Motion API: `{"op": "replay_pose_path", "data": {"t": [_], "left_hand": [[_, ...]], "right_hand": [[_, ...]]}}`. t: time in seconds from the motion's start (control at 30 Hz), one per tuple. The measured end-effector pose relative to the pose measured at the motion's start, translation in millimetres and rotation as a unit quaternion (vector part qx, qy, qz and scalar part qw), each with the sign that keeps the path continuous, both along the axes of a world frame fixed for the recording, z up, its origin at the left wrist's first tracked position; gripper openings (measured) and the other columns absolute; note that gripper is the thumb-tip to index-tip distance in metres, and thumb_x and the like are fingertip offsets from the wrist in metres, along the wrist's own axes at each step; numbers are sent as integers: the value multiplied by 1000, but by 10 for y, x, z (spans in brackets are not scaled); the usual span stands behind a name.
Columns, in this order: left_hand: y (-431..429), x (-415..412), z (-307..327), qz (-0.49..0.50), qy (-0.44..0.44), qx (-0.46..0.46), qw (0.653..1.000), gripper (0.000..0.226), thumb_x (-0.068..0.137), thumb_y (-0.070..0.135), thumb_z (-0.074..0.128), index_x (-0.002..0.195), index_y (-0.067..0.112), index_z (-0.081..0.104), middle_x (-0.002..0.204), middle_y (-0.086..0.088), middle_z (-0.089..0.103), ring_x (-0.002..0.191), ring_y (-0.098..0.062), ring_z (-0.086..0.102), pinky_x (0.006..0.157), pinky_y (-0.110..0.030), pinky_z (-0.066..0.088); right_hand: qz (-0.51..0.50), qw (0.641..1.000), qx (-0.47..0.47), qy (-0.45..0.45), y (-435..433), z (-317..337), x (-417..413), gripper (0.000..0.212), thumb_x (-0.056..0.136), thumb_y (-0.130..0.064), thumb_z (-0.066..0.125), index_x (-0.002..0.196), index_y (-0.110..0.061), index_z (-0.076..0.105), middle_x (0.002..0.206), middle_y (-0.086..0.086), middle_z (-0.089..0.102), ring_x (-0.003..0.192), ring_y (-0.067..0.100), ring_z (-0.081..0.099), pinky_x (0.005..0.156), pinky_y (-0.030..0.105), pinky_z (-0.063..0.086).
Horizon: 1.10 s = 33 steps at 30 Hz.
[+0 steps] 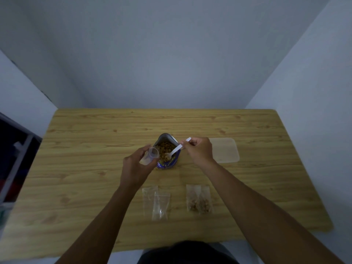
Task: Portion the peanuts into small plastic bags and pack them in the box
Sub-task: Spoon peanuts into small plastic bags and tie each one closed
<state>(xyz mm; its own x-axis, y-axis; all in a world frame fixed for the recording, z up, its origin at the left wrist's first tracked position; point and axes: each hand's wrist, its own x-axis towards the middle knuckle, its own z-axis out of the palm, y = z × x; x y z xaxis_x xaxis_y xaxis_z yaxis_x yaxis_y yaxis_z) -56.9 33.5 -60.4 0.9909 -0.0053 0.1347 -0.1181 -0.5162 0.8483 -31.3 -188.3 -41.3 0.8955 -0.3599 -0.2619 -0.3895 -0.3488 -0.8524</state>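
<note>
We see the left grip (136, 165) curled round a small clear cup (150, 155), tilted and held against the left rim of the pouch (168, 163) at the frame's centre. The right grip (199, 149) pinches the handle of a white spoon (177, 149), whose bowl dips into the peanuts (164, 146) inside the open pouch. The pouch stands upright on the table (85, 149). Just right of the right grip lies a translucent box (226, 149); we cannot tell whether it holds anything. Lower in the frame, between our forearms, lie two empty bags (157, 203), overlapping, and to their right two filled bags (200, 203) with peanuts showing through.
</note>
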Motion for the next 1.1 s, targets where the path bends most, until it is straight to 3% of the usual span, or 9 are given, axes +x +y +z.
{"op": "replay_pose_path", "data": {"t": [0.07, 0.2, 0.37, 0.6, 0.8, 0.93, 1.1], "left_hand": [[-3, -1, 23, -3, -3, -1, 1000, 47, 75, 22, 85, 119, 19, 69, 109, 14, 71, 103, 1, 67, 90, -30, 56], [-25, 11, 72, -6, -14, 9, 1000, 45, 74, 19, 85, 116, 17, 70, 108, 14, 70, 102, -1, 66, 91, -29, 54], [-31, 48, 102, 4, -10, 8, 1000, 43, 76, 21, 83, 116, 17, 70, 107, 8, 73, 100, -5, 68, 88, -29, 55], [-104, 107, 198, 7, 2, 27, 1000, 36, 77, 22, 81, 111, 20, 71, 97, 5, 75, 86, -4, 69, 78, -27, 56], [-167, 186, 237, -11, 24, 74, 997, 33, 83, 45, 69, 110, 27, 70, 96, 5, 76, 88, -13, 70, 75, -34, 57], [-261, 230, 304, -24, 34, 71, 997, 37, 77, 32, 78, 112, 25, 71, 99, 3, 76, 91, -14, 70, 77, -30, 54], [-377, 258, 343, -20, 30, 55, 998, 24, 80, 31, 73, 103, 25, 72, 80, 2, 74, 73, -14, 69, 70, -36, 56]], "right_hand": [[-24, 999, 32, 14, -15, 7, -3, 23, 85, -31, 78, 63, -25, 76, 63, -6, 74, 58, 8, 64, 68, 34, 56], [-82, 992, 91, 42, -57, 27, -12, 20, 88, -27, 77, 74, -13, 79, 59, -7, 70, 47, -1, 56, 59, 19, 48], [-140, 969, 189, 75, -150, 73, -17, 13, 88, -16, 76, 86, -4, 76, 62, 0, 73, 49, 7, 53, 53, 22, 45], [-150, 954, 248, 72, -288, 177, 32, 12, 88, -12, 76, 86, -1, 74, 68, 5, 75, 50, 9, 51, 51, 25, 41], [-101, 969, 223, 33, -304, 413, 97, 13, 91, -16, 74, 92, -3, 76, 70, 3, 76, 53, 8, 54, 52, 21, 46], [-47, 987, 155, -13, -177, 526, 165, 14, 89, -20, 76, 78, -12, 78, 70, 2, 77, 50, 8, 55, 55, 23, 48], [87, 990, 47, -104, -19, 590, 168, 13, 86, -24, 78, 77, -15, 78, 64, 2, 73, 51, 7, 58, 55, 26, 48]]}}
